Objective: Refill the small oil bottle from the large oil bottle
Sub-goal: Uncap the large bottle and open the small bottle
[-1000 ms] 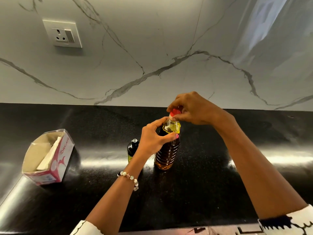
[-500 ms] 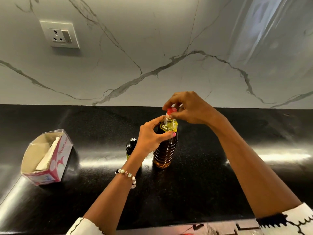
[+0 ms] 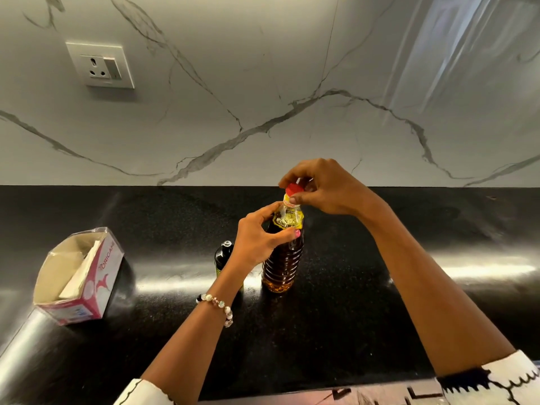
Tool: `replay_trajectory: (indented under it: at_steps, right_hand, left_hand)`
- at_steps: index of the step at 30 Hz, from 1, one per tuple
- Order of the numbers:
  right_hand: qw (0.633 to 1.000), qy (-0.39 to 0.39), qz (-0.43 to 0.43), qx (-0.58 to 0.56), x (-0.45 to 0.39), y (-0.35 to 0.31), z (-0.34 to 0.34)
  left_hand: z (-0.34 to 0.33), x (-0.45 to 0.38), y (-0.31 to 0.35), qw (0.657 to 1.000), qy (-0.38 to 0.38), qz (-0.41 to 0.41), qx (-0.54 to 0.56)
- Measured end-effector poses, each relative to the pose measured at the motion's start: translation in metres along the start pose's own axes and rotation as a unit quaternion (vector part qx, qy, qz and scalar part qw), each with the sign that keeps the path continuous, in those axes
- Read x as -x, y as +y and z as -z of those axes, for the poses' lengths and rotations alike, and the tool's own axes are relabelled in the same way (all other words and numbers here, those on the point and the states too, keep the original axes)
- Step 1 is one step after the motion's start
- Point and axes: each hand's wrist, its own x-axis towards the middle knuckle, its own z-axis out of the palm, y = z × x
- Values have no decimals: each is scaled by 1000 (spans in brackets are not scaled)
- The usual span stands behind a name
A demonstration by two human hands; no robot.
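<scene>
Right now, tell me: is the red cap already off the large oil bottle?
No, the red cap sits on the neck of the large oil bottle, pinched by the right hand.

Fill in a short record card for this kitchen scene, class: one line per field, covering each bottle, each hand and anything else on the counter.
large oil bottle: upright on the black counter, red cap on
small oil bottle: dark, upright, left of the large one, partly hidden
left hand: grips the large bottle's shoulder
right hand: pinches the red cap
tissue box: open, far left
</scene>
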Motion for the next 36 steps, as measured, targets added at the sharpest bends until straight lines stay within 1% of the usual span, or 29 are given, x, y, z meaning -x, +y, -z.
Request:
replay_trajectory:
  at_steps: [2,4,5,7,8,9,13,15,16,18,19,21,22,23,26,28,32,34,36]
  right_hand:
    - [997,15,-11,-77,3,5,2]
    - [982,49,-40,-177,8,12,2]
    - [968,70,-54,-236,12,14,0]
    - [927,114,-81,-349,19,19,-8]
    - [911,132,-90,-379,22,20,-12]
    - [907,143,-95,-384,24,22,-16]
    - [930,139,-81,-331,24,22,-23]
    - [921,143,-79,-353,22,21,-22]
    - [909,153,-80,-379,22,22,-21]
    - [869,196,-85,-447,25,23,-20]
    - [839,220,-87,-490,28,25,-21]
    - [767,255,-104,-580,39,32,-27]
    - [744,269,-121,-600,45,37,-34]
    - [740,287,-147,-591,52,42,-44]
    - [771,334,-245,-484,73,62,-91]
    - [790,330,-297,-422,88,75,-125]
    - [858,245,-362,-270,114,96,-174]
    - [879,209,-375,-207,121,103,-185]
    - [894,184,-372,-169,125,109,-194]
  left_hand:
    - [0,1,-1,1000,3,6,5]
    - [0,1,-4,1000,9,11,5]
    - [0,0,-4,1000,11,11,5]
    - [-1,0,-6,1000,14,12,6]
    - [-1,1,-6,1000,15,14,6]
    - [-1,1,-7,1000,14,17,7]
    - [-3,0,-8,1000,11,23,13]
    - [-3,-1,-6,1000,11,26,14]
    - [-3,-1,-6,999,11,28,13]
    - [-2,0,-5,999,8,29,14]
    - [-2,0,-5,999,7,30,16]
    - [-1,1,-3,999,7,30,21]
    - [0,2,-2,999,10,27,21]
    - [0,4,-2,999,15,22,21]
    - [-3,11,-5,999,35,11,12]
    - [-6,16,-9,999,50,12,14]
    - [-13,24,-18,997,74,27,15]
    - [-17,27,-21,996,78,31,13]
    - [-21,30,-25,996,82,40,12]
